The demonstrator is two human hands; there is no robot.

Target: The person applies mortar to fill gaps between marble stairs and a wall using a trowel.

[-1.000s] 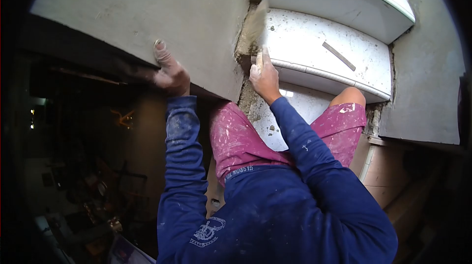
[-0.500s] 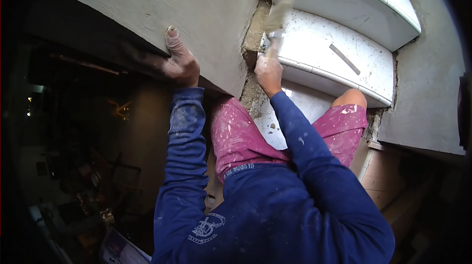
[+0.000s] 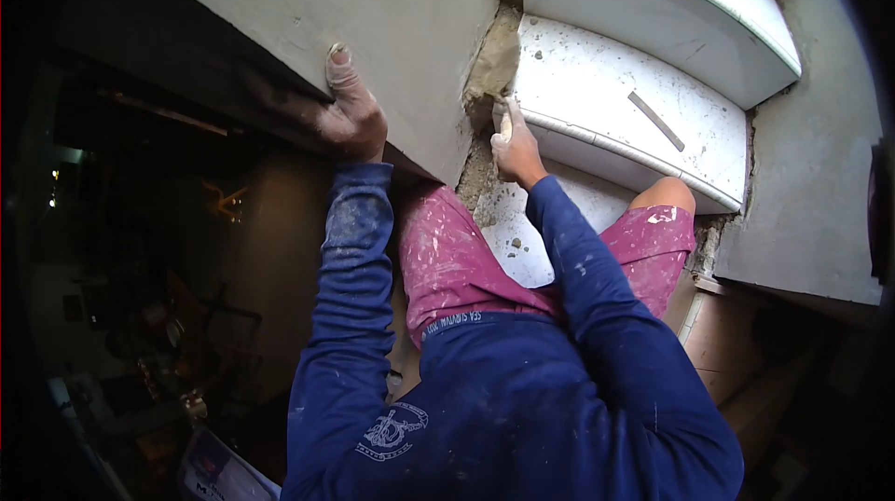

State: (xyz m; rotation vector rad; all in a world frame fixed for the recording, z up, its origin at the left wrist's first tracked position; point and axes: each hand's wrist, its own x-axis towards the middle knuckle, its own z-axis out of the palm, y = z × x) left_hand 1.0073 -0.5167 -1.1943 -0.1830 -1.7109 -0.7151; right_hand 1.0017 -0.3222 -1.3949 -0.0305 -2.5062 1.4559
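My right hand (image 3: 518, 149) is closed around the light handle of a trowel (image 3: 506, 123). The blade lies at the rough gap (image 3: 485, 96) between the grey plastered wall (image 3: 410, 44) and the white step (image 3: 606, 72); its outline blends with the beige mortar there. My left hand (image 3: 350, 119) rests over the wall's edge, thumb on the plastered face and the other fingers stretched along the shadowed side. It holds no tool.
A flat grey strip (image 3: 655, 121) lies on the speckled step. Another white step (image 3: 671, 7) rises behind it. Crumbs (image 3: 515, 244) are scattered on the lower white surface. A dark, cluttered area drops away left of the wall. Another grey wall (image 3: 802, 175) borders the right.
My right hand has brought the trowel down from above the step's left corner into the gap beside the wall. My left hand stays on the wall's edge.
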